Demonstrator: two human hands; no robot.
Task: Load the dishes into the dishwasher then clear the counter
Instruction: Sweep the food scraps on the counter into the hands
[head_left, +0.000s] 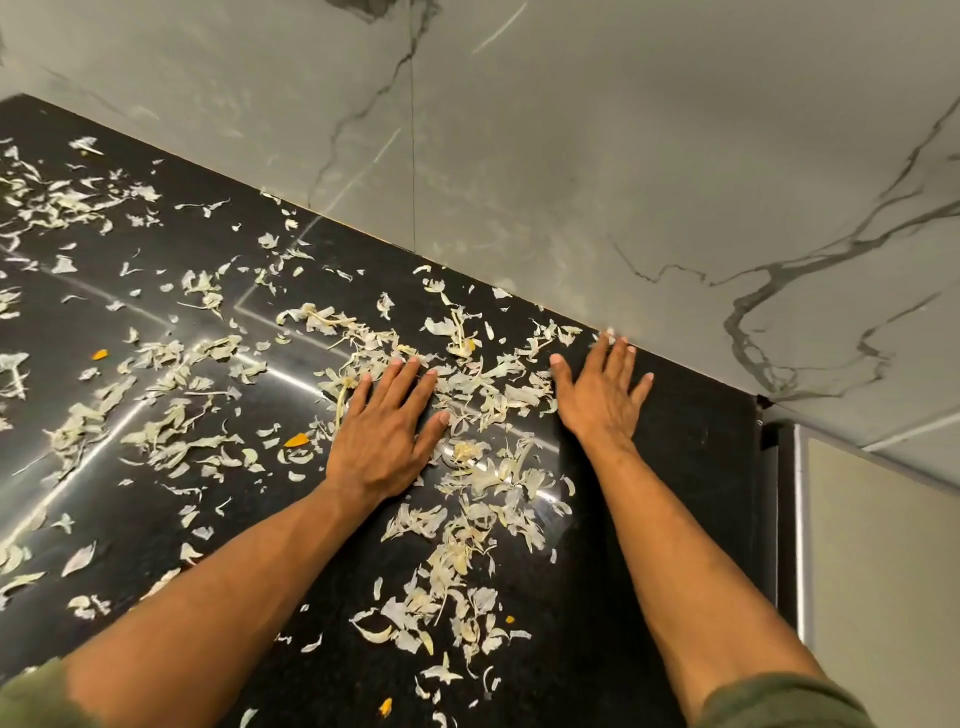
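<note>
Right at the bottom, the olive sleeves (779, 701) get cut off by the frame, so it's mostly bare forearms. The black counter (675, 467) runs lengthwise along the wall, slanting from upper left down to its end on the right. Its left and near sides run out of view. Pale papery scraps (467, 561), hard to say of what, and a few orange bits (296, 440) litter it. The left hand (384, 436) lies flat on the scraps, fingers spread. The right hand (597, 395) lies flat on bare stone, fingers spread, tips right by the veined grey wall (571, 156).
</note>
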